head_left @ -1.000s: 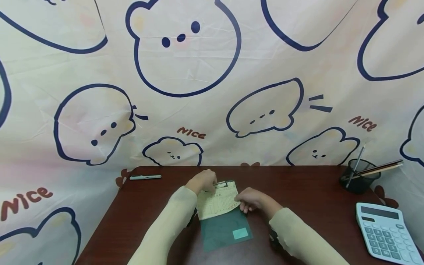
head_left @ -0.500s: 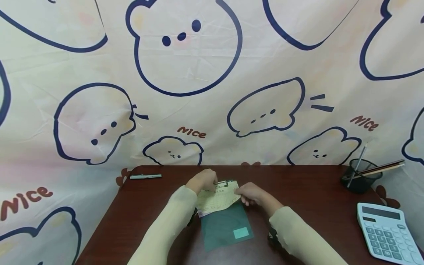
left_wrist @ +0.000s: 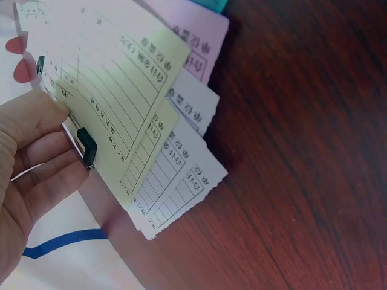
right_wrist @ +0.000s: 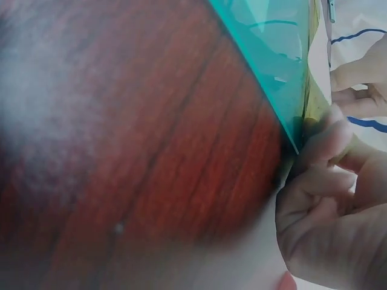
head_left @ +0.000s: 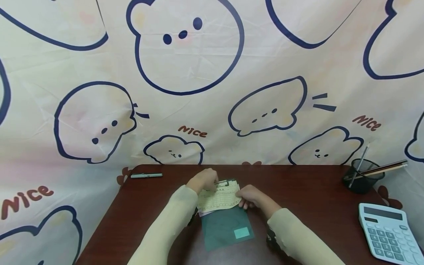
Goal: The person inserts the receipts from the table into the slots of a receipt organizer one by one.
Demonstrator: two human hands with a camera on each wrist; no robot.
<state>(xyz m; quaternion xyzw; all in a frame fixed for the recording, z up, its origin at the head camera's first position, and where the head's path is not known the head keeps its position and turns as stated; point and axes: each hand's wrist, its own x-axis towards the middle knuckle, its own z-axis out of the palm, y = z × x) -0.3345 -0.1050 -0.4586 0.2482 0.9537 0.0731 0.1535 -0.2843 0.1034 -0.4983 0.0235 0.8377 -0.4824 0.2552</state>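
A stack of printed receipt slips, yellow on top, lies over the upper part of a teal plastic folder. A metal clip with black ends crosses the stack's top edge. My left hand grips the stack there, thumb on top beside the clip and fingers behind. White slips and a pink slip fan out beneath the yellow ones in the left wrist view. Between thumb and fingers, my right hand pinches the right edge of the yellow slips, near the folder's corner in the right wrist view.
A pale pen lies at the table's back left. On the right stand a black mesh pen holder with pencils and a light blue calculator. A patterned curtain hangs behind the brown table.
The lower edge of the top yellow slips has risen, uncovering more of the folder and a purplish slip edge at left. Both hands have stayed nearly in place.
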